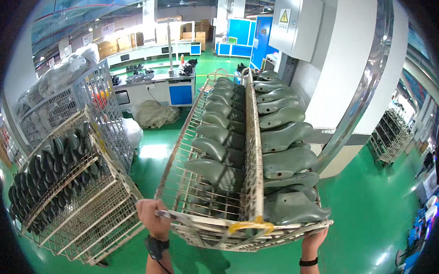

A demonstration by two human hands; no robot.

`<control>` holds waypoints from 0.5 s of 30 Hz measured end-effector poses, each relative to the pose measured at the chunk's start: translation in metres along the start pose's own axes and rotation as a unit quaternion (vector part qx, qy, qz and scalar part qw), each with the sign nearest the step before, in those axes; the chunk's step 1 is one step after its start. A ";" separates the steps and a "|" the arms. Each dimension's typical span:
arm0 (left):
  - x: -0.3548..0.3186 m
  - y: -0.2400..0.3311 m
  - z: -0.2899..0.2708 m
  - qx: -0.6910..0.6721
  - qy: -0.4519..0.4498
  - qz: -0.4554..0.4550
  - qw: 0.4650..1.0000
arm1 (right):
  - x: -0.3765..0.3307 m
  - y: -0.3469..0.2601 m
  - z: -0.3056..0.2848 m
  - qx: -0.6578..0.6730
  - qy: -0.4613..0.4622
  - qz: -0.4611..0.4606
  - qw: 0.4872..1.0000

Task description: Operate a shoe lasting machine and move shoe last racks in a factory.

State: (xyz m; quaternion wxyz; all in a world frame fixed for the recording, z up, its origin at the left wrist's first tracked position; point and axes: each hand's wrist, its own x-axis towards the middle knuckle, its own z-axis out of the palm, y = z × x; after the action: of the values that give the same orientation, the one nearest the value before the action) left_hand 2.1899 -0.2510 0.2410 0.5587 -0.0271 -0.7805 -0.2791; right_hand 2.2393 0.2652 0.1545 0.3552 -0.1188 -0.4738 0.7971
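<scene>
A cream-coloured wire cart [253,152] stands right in front of me, split lengthwise by a tall middle divider. Rows of glossy dark green shoe lasts [288,163] fill both of its sides, some with small holes showing. My left hand [154,217] is closed around the near left corner of the frame. At the near right corner, my right hand [315,238] grips the rim from the outside, its fingers partly hidden beneath the edge. Yellow strapping [251,228] is wrapped round the near end of the divider.
Left of me stands another wire cart [86,205] loaded with dark lasts, beside a tall wire cage [102,94]. A white pillar [342,78] with a grey electrical box [297,26] rises close on the right. Ahead are a workbench [156,89] and a cloth bundle [155,114].
</scene>
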 end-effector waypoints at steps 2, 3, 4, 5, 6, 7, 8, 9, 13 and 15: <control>0.020 -0.034 0.006 -0.007 0.021 0.007 1.000 | -0.026 0.022 0.022 0.007 0.034 0.009 0.999; 0.032 -0.055 0.004 -0.024 0.020 -0.028 0.999 | -0.044 0.028 0.041 -0.006 0.024 0.010 1.000; 0.041 -0.077 0.000 -0.037 0.022 -0.063 0.997 | -0.058 0.028 0.052 -0.024 -0.026 0.057 0.998; 0.047 -0.099 0.002 -0.041 0.015 -0.084 0.996 | -0.068 0.031 0.060 -0.043 -0.074 0.099 0.991; 0.053 -0.126 0.008 -0.048 0.005 -0.084 0.995 | -0.075 0.047 0.066 -0.042 -0.033 0.066 0.996; 0.064 -0.146 0.012 -0.051 -0.008 -0.085 0.995 | -0.084 0.058 0.072 -0.042 -0.034 0.073 0.996; 0.074 -0.165 0.014 -0.057 -0.014 -0.093 0.994 | -0.094 0.068 0.080 -0.069 -0.049 0.048 0.995; 0.075 -0.204 0.019 -0.091 0.008 -0.096 0.991 | -0.103 0.077 0.094 -0.092 -0.069 0.024 0.993; 0.116 -0.286 0.044 -0.162 -0.016 -0.092 0.982 | -0.108 0.105 0.121 -0.211 -0.294 -0.108 0.926; 0.143 -0.322 0.054 -0.219 -0.003 -0.147 0.965 | -0.124 0.143 0.138 -0.242 -0.297 -0.126 0.915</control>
State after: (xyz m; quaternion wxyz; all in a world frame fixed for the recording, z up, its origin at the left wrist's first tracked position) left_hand 1.9761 -0.5352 0.2252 0.4896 -0.0345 -0.6977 -0.5219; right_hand 2.1911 0.0458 0.0886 0.2561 0.1022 -0.7467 0.6053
